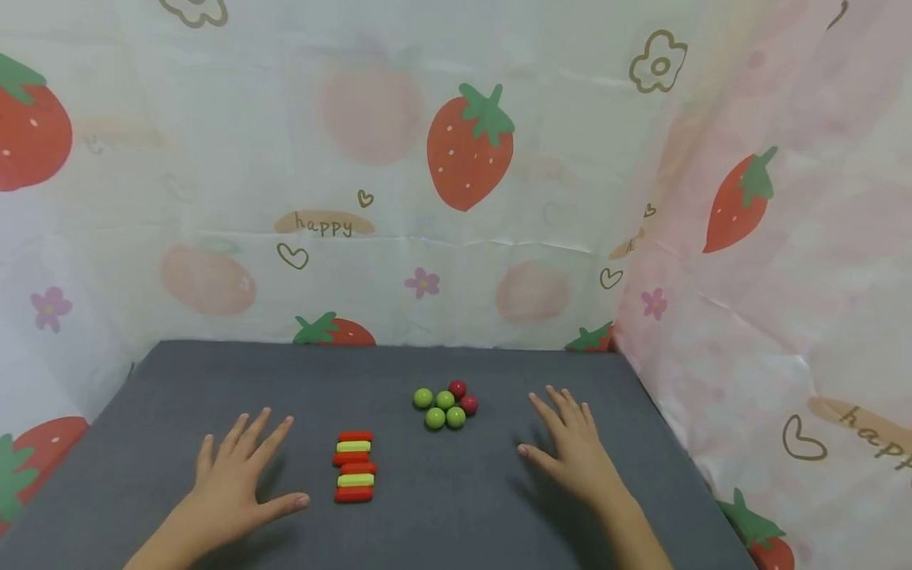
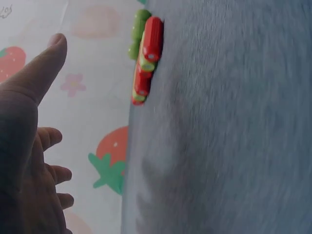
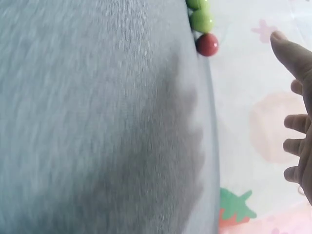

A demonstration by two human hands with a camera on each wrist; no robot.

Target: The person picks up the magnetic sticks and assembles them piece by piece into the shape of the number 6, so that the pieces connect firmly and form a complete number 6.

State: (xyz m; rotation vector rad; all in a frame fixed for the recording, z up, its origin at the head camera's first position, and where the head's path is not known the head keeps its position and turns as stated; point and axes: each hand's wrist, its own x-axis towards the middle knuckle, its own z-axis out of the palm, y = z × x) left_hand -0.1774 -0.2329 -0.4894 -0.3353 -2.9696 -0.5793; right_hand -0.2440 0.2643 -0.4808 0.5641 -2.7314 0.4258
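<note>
My left hand hovers over the grey table with its fingers spread and nothing in its grasp. Just right of it lies a row of short ribbed sticks, red ones and yellow-green ones, stacked side by side along the tabletop. My right hand is held above the table too, fingers spread and holding nothing. Farther off, between the hands, sits a cluster of small round balls: several green ones and two dark red ones. In the right wrist view a red ball shows beside green ones.
A dark grey cloth-like surface covers the table. Behind it hangs a pale curtain printed with strawberries, flowers and hearts. A pinkish curtain runs along the right edge, and white printed cloth borders the left.
</note>
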